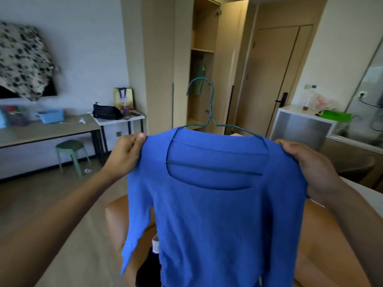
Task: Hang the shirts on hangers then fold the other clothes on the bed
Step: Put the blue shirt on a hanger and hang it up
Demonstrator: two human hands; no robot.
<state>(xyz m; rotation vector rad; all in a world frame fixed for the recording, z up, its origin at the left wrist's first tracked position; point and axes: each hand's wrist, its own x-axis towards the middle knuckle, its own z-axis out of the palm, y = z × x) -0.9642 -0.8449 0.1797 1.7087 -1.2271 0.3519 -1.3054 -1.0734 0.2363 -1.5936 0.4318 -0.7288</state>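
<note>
Wardrobe (204,65) stands open straight ahead; left hand (126,154) and right hand (308,164) pinch the blue shirt (217,220) shoulders, fingers curled, hanger (209,112) hook upright between them.

Reaching forward with both bare forearms, left from lower left, right from the right edge; gripping one shoulder of the shirt (207,214) with the left hand (127,154), thumb on top, fingers (129,151) curled beneath; clutching the other shoulder with the right hand (310,168), fingers folded round the cloth; holding both hands roughly level, well apart.
</note>
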